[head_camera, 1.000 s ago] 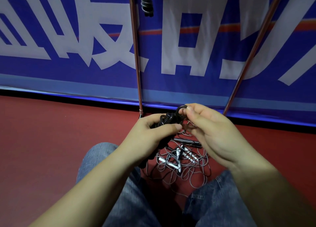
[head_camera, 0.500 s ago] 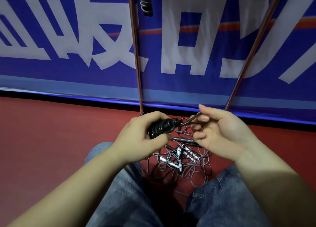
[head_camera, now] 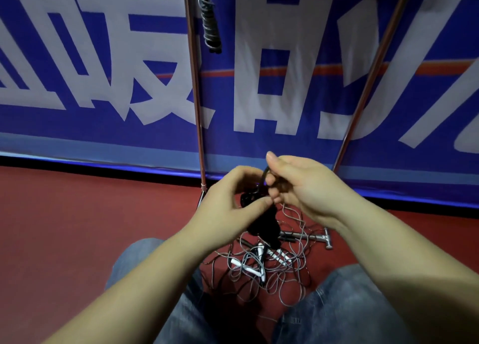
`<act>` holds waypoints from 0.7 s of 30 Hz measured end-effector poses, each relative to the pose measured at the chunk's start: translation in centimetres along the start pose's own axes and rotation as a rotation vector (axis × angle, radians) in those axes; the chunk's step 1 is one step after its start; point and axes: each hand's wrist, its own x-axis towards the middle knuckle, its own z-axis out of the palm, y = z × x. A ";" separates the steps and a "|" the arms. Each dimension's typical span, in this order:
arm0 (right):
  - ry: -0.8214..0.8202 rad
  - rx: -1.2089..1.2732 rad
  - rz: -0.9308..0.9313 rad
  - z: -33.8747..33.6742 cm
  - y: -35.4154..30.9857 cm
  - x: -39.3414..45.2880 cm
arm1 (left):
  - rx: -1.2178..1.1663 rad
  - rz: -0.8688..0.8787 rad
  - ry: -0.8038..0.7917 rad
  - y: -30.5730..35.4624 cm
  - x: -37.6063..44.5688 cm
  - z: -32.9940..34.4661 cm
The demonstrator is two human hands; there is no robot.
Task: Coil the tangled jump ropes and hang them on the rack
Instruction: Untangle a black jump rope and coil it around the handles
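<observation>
My left hand (head_camera: 228, 201) grips a black coiled jump rope (head_camera: 261, 224), its bundle hanging below my fingers. My right hand (head_camera: 298, 185) pinches the loose end of the same black rope (head_camera: 264, 175) and holds it up in a small loop just above the bundle. On the red floor between my knees lies a tangled heap of thin grey jump ropes (head_camera: 269, 268) with white and black handles. A coiled grey rope (head_camera: 210, 25) hangs from the rack at the top, beside the rack's left leg (head_camera: 195, 89).
The rack's right leg (head_camera: 368, 79) slants down to a metal foot (head_camera: 324, 237) on the floor. A blue banner with white characters (head_camera: 103, 66) fills the wall behind. My jean-clad knees (head_camera: 344, 305) flank the rope heap.
My right hand has lifted the rope end higher, above the bundle. My left hand turned so the coil now hangs downward. The view tilted up, showing more of the hung rope.
</observation>
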 end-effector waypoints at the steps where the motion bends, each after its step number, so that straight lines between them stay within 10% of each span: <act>1: 0.009 -0.011 -0.015 -0.3 -0.4 0.2 | 0.023 0.004 0.030 0.7 0.8 0.0; 21: 0.276 -0.356 -0.543 -4.5 -16.6 6.3 | -0.212 0.062 0.164 14.3 17.9 -3.9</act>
